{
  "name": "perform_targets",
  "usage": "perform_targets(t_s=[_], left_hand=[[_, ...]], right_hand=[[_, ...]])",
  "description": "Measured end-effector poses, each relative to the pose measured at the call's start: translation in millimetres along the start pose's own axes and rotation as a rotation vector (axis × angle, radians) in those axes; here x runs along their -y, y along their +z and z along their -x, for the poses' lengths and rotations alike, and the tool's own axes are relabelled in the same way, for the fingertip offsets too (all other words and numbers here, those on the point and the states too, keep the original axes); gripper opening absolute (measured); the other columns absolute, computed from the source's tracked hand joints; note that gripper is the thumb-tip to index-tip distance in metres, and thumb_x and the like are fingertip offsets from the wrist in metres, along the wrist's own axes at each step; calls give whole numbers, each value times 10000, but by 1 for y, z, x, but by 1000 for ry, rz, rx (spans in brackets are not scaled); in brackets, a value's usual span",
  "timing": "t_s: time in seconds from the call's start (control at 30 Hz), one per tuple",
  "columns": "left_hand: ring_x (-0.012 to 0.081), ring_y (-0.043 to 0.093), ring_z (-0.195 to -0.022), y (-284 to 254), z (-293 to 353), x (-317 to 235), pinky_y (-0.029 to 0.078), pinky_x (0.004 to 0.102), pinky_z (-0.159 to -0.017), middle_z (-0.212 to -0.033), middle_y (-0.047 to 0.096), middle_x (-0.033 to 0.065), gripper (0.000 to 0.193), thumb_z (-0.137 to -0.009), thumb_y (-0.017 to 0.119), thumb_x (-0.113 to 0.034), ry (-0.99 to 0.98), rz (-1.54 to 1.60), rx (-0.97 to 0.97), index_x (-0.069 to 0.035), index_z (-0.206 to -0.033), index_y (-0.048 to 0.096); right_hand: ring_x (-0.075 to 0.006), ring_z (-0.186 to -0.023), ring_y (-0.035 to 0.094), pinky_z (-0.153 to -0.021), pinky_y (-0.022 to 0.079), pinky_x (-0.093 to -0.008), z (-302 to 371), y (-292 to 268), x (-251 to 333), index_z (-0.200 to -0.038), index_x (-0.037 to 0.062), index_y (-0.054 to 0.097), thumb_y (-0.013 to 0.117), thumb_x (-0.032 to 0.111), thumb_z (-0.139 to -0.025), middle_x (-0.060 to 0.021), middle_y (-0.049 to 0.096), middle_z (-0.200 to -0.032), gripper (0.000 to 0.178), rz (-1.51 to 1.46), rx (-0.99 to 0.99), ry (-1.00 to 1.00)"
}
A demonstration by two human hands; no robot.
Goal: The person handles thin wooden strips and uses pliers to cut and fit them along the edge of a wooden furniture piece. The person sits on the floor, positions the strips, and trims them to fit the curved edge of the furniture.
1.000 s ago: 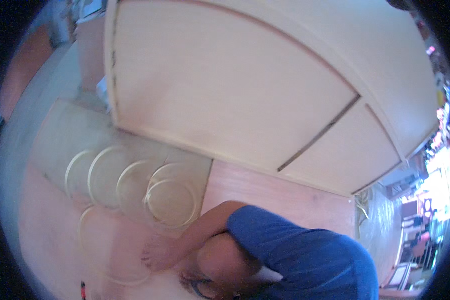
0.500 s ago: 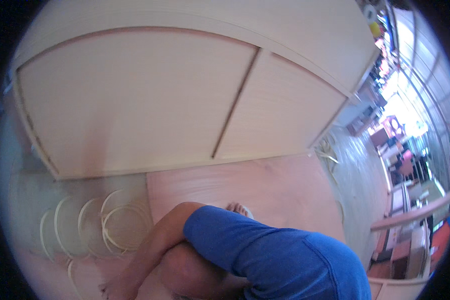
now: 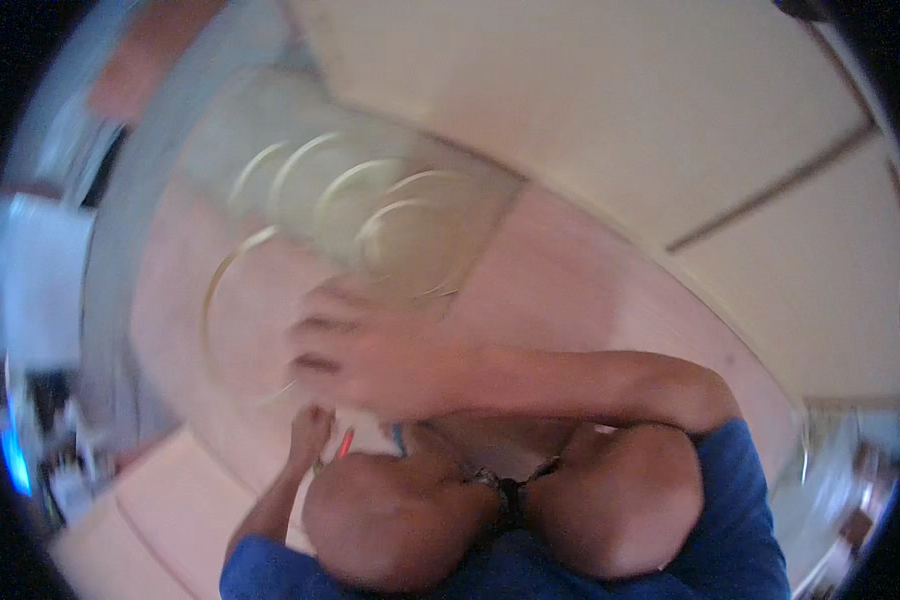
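Observation:
My right hand [image 3: 365, 350] reaches across to the left over the pink board, blurred by motion. Its fingers look apart, and I see nothing held in them. Just beyond the fingers lies a loop of thin pale strip [image 3: 208, 300]. More coiled pale strip [image 3: 410, 240] rests farther off on a greyish sheet. My left hand [image 3: 313, 430] is low beside my left knee, with fingers curled; what they hold, if anything, is hidden. Right of it, near my knees, are a slim red object [image 3: 346, 443] and a small blue object [image 3: 398, 438], both too blurred to name.
A large cream panelled cabinet [image 3: 570, 120] stands along the far and right side. The pink board [image 3: 560, 270] covers the floor in front of it. Pale boards [image 3: 170, 490] lie at lower left. A white block-like shape [image 3: 45, 280] stands at the far left.
The view has swung left, so the cabinet now sits toward the upper right and the coils nearer the middle. My right hand has come up into view; my left hand now shows too.

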State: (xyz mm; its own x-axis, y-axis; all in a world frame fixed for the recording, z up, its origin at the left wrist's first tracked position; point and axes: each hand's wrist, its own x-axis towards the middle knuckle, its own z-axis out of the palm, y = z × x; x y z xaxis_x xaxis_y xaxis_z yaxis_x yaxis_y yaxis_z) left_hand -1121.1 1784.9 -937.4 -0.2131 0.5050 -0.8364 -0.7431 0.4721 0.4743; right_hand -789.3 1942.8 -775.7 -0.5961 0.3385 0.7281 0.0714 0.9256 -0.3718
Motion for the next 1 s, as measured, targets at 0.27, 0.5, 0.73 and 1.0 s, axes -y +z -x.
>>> perform_targets(t_s=[0.27,0.5,0.73,1.0], left_hand=[[412,505,-1395,34,15,-24,413,548,-1157,-1522,530,227,630,-1088,449,-467,199,248,208,17,-1491,467],[306,636,-1018,1,-11,-64,485,446,-939,-1151,683,166,761,-1040,469,-583,323,359,493,45,-1471,470],[197,597,-762,11,34,-112,484,376,-821,-878,672,86,476,-1076,546,-361,461,11,264,9,-1374,568],[214,660,-907,31,36,-91,547,376,-844,-1097,673,114,342,-977,648,-65,614,-297,177,-32,-1310,580]], right_hand=[[-260,-1116,581,-976,451,-472,67,18,-23,-1113,139,709,661,164,-843,-41,638,-1109,275,-119,372,-17],[-285,-1121,582,-981,465,-478,141,53,-32,-1114,129,693,651,126,-852,-60,637,-1133,266,-92,476,-29],[-295,-1150,594,-1000,473,-476,185,47,-28,-1153,129,695,653,145,-875,-68,647,-1146,281,-122,493,165],[-299,-1151,599,-985,474,-506,211,59,-29,-1118,149,694,653,161,-885,-69,658,-1102,237,-63,709,323]])
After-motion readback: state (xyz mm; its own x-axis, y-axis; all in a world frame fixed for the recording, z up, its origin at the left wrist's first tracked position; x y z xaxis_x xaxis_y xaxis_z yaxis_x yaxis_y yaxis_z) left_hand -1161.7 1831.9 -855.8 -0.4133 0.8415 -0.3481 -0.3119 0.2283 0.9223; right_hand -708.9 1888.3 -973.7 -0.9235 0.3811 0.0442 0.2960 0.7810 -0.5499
